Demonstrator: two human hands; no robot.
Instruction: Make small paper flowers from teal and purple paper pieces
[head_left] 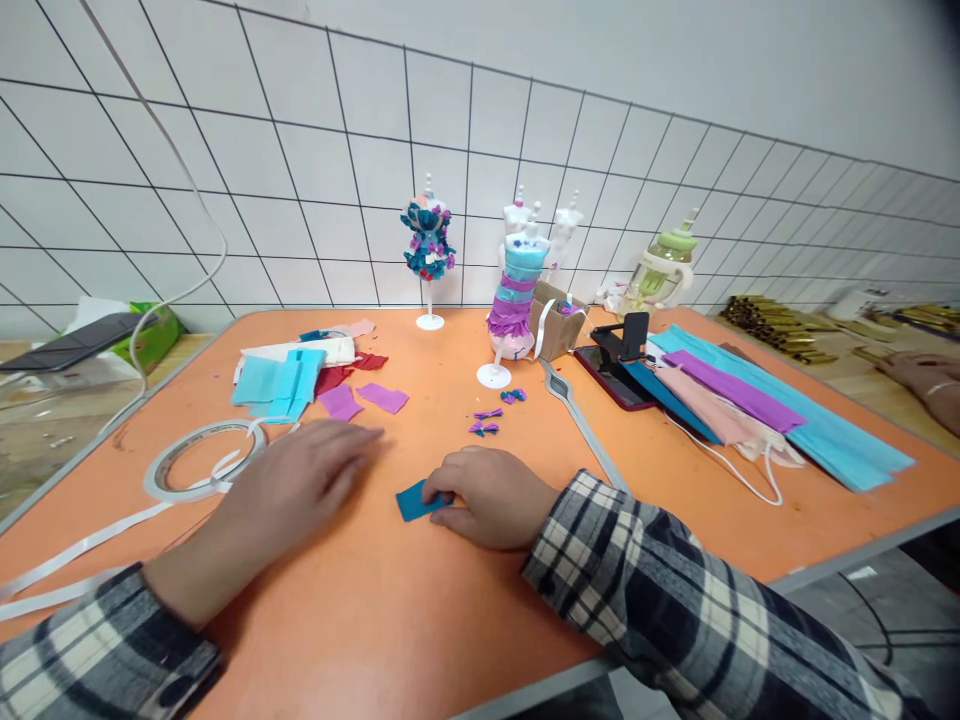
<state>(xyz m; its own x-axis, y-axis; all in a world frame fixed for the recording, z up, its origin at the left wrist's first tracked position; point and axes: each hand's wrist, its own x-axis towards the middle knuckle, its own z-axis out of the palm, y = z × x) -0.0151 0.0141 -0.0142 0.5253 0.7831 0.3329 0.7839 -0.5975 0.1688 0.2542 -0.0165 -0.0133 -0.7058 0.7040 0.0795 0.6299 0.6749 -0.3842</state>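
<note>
My right hand (495,498) has its thumb and fingers closed on the edge of a small dark-teal rectangle of fabric (409,502) that lies on the orange table. My left hand (300,480) is held out over the table with its fingers stretched, slightly blurred and with nothing visible in it. Just beyond its fingers lie purple fabric pieces (383,398), with red scraps (334,378) and folded light-blue pieces (279,384) behind. Several small purple-and-teal bows (484,429) rest beyond my right hand.
A roll of white double-sided tape (159,478) lies left. Small mannequins, one in teal ruffles (428,240) and one banded blue and purple (514,300), stand at the back. Right are a cardboard box (559,325), a phone (611,380), fabric strips (795,410) and a green-lidded bottle (664,268).
</note>
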